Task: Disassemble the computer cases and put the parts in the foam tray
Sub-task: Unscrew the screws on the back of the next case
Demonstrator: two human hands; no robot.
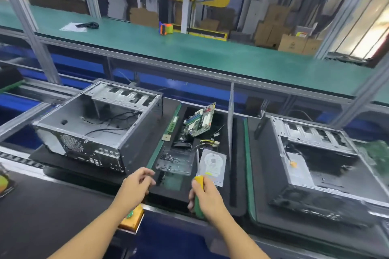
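Two cases lie on their sides on the table, with the foam tray (239, 164) between them. The left case (94, 126) looks nearly stripped, with only loose black cables showing inside. The right case (315, 164) is blurred, so I cannot tell what it holds.

The tray already carries a motherboard (200, 122) leaning tilted at the far end and a RAM stick (173, 122) along the left edge, with a small chip (166, 137) just below the stick. Nearer the person sit a clear screw box (174, 162) and a hard drive (212, 164).

The right hand (207, 193) hangs over the tray's near edge, its fingers (192, 195) clenched round the screwdriver (199, 180). The shaft points away from the person and runs up between the screw box and the drive. The left hand (136, 185) hovers by the tray's near left corner, fingers (147, 171) loosely curled, with nothing visible in them.

The main risk is probably that shaft. It sits so close to the drive and the box that a careless swing toward either case could scrape the drive's label side, or tip the box and scatter the screws. The motherboard is only propped, so a bump to the tray might drop it flat onto the cables near it. Reaching into the left case could also snag a cable and drag the case against the tray.
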